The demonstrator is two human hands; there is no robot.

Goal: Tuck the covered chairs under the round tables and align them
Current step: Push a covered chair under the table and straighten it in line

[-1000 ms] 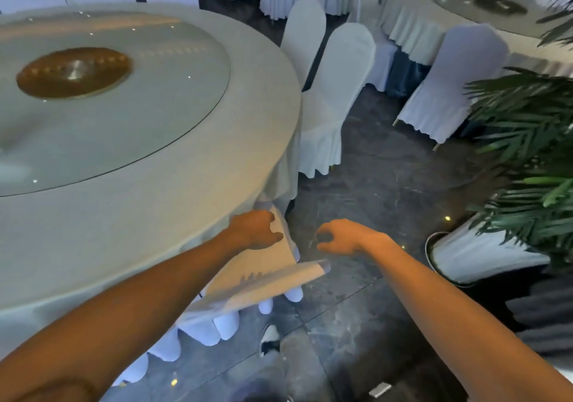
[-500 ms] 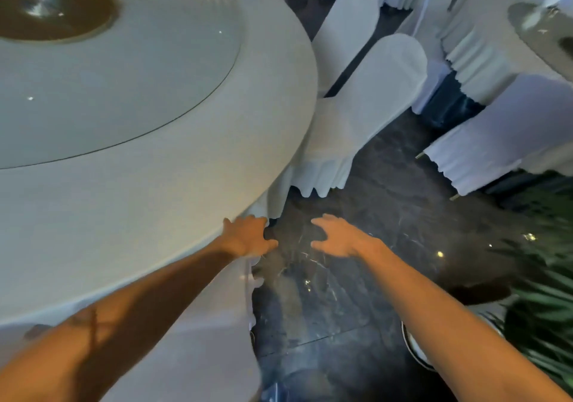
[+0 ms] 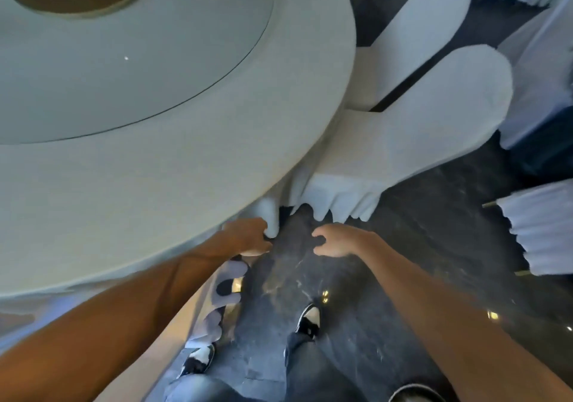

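Note:
The round table (image 3: 186,166) with its white cloth and glass turntable fills the upper left. A white covered chair (image 3: 418,128) stands at its right edge, seat partly under the cloth, and a second covered chair (image 3: 424,29) stands behind it. The skirt of another covered chair (image 3: 223,293) shows under my left arm. My left hand (image 3: 248,237) hovers at the table's edge, fingers loosely curled beside a hanging fold of the tablecloth (image 3: 271,218); I cannot tell if they touch it. My right hand (image 3: 335,240) hangs over the dark floor, loosely curled, holding nothing.
Dark polished stone floor (image 3: 403,246) lies between the tables. Another covered chair's skirt (image 3: 542,234) is at the right edge, with more draped furniture at the upper right. My feet (image 3: 307,321) stand close to the table. A round dark rim (image 3: 415,394) shows at the bottom right.
I have stepped along the table toward the chair on the right, which now looks closer. Both hands went from flat and spread to loosely curled. The chair I held earlier now lies under my left arm.

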